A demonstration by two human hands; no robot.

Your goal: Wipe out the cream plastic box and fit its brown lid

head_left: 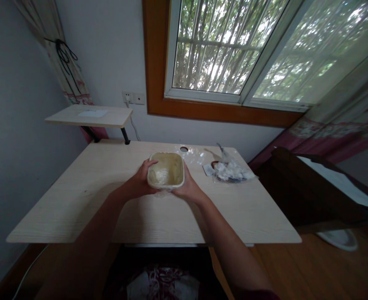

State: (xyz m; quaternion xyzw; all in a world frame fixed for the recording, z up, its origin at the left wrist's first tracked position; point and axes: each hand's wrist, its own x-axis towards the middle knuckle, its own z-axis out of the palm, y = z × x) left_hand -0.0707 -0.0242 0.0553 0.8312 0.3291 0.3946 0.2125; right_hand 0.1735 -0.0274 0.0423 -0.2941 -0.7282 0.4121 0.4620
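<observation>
Between my two hands is a cream-coloured, rounded-square container [171, 173], its open top facing me and its inside shiny in places. My left hand [142, 181] grips its left side, with the thumb over the rim. My right hand [188, 185] is wrapped against its right side, and most of those fingers are hidden behind it. A bit of clear plastic film [162, 193] shows below the container, near the desk surface. Whether the container rests on the desk or is held just above it, I cannot tell.
A clear plastic bag [234, 170] with white crumpled material lies on the right of the pale wooden desk [234, 216]. A small raised shelf [109, 116] stands at the back left. Behind are a cable hole [184, 149], wall sockets [133, 98] and a window [221, 50].
</observation>
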